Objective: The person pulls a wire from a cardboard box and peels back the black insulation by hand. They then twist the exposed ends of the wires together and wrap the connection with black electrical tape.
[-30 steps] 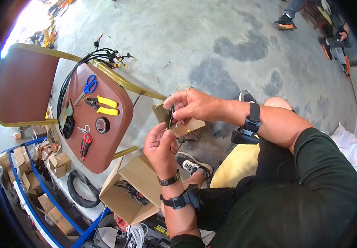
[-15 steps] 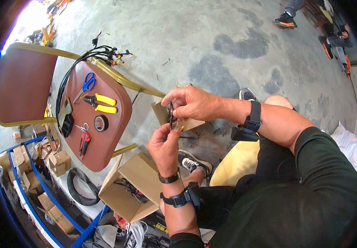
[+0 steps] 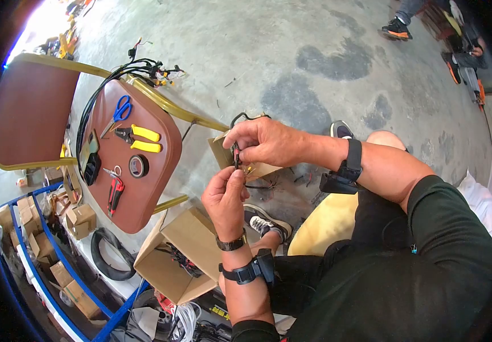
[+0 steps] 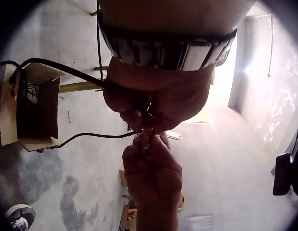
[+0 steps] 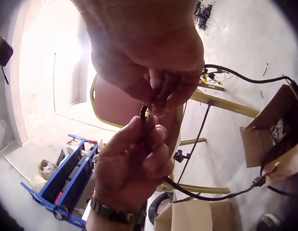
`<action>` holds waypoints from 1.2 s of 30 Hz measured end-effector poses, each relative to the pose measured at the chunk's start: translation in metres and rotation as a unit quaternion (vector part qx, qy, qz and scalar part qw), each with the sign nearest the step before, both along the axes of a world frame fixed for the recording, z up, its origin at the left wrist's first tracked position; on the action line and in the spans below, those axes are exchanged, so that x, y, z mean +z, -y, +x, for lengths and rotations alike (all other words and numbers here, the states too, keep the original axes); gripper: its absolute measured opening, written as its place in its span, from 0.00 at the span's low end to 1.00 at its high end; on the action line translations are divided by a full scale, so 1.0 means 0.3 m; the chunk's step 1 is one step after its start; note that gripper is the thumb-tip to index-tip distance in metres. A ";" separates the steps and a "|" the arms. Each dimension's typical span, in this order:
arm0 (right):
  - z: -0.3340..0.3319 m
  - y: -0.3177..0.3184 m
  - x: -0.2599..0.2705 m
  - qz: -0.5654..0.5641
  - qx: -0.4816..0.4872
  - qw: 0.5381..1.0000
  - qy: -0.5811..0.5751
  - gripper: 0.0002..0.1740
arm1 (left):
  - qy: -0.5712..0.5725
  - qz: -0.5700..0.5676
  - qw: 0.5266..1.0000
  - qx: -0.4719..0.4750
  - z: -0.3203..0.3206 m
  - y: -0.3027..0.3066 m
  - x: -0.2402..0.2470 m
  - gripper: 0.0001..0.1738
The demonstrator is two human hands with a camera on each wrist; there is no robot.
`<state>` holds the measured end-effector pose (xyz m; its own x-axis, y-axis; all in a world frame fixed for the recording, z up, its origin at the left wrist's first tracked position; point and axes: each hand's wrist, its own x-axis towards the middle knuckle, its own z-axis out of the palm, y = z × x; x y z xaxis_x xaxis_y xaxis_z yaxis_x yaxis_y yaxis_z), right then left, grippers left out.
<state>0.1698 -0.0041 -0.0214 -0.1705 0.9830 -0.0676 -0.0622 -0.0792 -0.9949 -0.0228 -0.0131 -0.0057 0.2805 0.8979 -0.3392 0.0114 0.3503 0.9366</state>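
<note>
Both hands meet above an open cardboard box in the head view. My left hand (image 3: 224, 196) pinches a black cable between thumb and fingertips. Just above it, my right hand (image 3: 266, 141) holds the cable's wiring, fingers curled, with bits of red and yellow showing. In the right wrist view, a black cable (image 5: 197, 195) runs from under the left hand toward the box. Another stretch of black cable (image 4: 67, 69) leads from the left hand to the box in the left wrist view. The joined fingertips partly hide the held ends.
A brown chair (image 3: 149, 108) at left carries blue scissors (image 3: 123, 108), yellow-handled wire strippers (image 3: 146, 139), black tape (image 3: 138, 166) and red-handled snips (image 3: 116, 194). A small box (image 3: 221, 153) stands under the hands, a larger box (image 3: 194, 242) nearer. Blue shelving (image 3: 52, 245) is lower left.
My left fingers, more spread one second ago, have closed in on the cable near the right fingertips. A black cable loop now shows beyond the right hand.
</note>
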 end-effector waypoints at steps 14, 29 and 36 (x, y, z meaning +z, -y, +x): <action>0.000 0.004 0.002 0.047 0.040 0.998 -0.008 0.15 | -0.005 0.027 0.999 -0.029 -0.009 -0.001 0.006 0.09; 0.014 0.010 0.022 -0.043 0.082 0.988 -0.124 0.10 | -0.082 0.238 0.966 -0.065 0.000 -0.004 -0.002 0.03; 0.011 0.012 0.030 -0.031 0.076 0.987 -0.141 0.10 | -0.114 0.327 0.937 -0.048 0.010 -0.002 -0.019 0.04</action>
